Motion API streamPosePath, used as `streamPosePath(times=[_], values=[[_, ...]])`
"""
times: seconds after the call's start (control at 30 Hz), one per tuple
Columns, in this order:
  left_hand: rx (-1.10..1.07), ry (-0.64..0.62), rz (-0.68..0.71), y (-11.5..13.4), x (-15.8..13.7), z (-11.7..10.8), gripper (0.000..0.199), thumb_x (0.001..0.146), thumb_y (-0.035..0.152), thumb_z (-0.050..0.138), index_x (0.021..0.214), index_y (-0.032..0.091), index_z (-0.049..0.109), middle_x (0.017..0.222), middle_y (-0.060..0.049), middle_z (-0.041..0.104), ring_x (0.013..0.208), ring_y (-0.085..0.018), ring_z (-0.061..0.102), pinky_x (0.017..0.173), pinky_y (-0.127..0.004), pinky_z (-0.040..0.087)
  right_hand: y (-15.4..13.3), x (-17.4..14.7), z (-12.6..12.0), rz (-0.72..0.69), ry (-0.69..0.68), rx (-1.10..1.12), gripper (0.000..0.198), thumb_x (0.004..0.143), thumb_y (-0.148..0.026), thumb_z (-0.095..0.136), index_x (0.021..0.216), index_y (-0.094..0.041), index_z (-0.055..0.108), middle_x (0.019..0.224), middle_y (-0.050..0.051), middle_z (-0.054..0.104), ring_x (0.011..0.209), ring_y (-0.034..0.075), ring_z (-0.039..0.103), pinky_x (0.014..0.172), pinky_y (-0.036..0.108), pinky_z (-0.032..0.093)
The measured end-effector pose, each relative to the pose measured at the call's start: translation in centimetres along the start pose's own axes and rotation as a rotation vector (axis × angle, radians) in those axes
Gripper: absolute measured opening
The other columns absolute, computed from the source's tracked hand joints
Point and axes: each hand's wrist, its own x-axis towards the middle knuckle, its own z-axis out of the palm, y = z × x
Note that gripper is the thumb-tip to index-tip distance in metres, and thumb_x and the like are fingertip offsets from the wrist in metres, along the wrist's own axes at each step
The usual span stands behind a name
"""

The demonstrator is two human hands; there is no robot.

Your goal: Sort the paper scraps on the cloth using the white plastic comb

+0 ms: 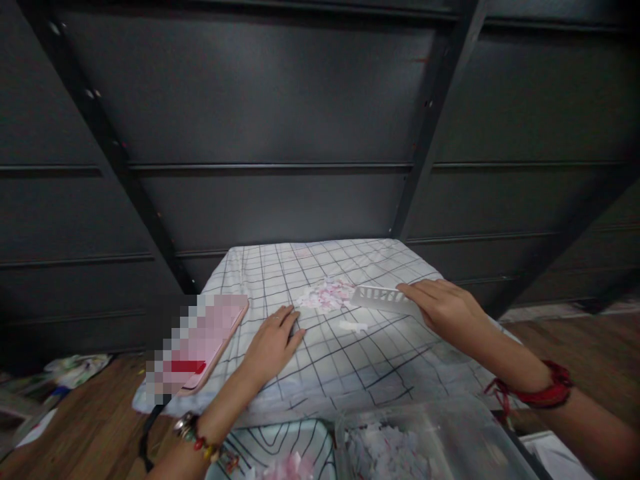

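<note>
A flat white strip with a row of slots (pixel 384 300) is gripped in my right hand (pixel 443 308), my fingers closed on its right end. Its far end touches a small pile of pink and white scraps (pixel 327 294), which look like shredded paper. My left hand (pixel 273 341) lies palm down on the checked cloth (pixel 320 363), fingers stretched, just left of the pile and apart from it. One loose white scrap (pixel 353 327) rests nearer to me, below the strip. What the slotted strip is exactly, I cannot tell.
At the left edge of the cloth lies a pink phone-like device (pixel 220 340), partly blurred, with a black cable (pixel 146 433). A patterned tray (pixel 275 437) with pink scraps and a clear plastic box (pixel 465 433) with greyish scraps stand nearest me. Dark panels (pixel 280 100) rise behind.
</note>
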Motion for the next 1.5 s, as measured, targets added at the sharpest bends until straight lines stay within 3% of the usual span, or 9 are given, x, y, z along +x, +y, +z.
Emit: streamPosePath(times=[0.73, 1.5], values=[[-0.001, 0.043, 0.023, -0.2, -0.1, 0.2, 0.038, 0.094, 0.036, 0.040, 0.120, 0.014, 0.054, 0.132, -0.014, 0.052, 0.124, -0.027, 0.046, 0.100, -0.043, 0.041, 1.0, 0.3, 0.8, 0.038, -0.025, -0.023, 0.040, 0.072, 0.002, 0.038, 0.099, -0.013, 0.064, 0.084, 0.008, 0.071, 0.072, 0.017, 0.064, 0.067, 0.030, 0.048], [0.008, 0.042, 0.019, -0.1, 0.0, 0.1, 0.037, 0.093, 0.035, 0.041, 0.120, 0.013, 0.055, 0.131, -0.014, 0.053, 0.123, -0.027, 0.047, 0.100, -0.043, 0.041, 0.9, 0.2, -0.3, -0.069, 0.002, 0.092, 0.039, 0.070, 0.003, 0.040, 0.094, -0.013, 0.065, 0.078, 0.006, 0.070, 0.069, 0.016, 0.063, 0.065, 0.029, 0.048]])
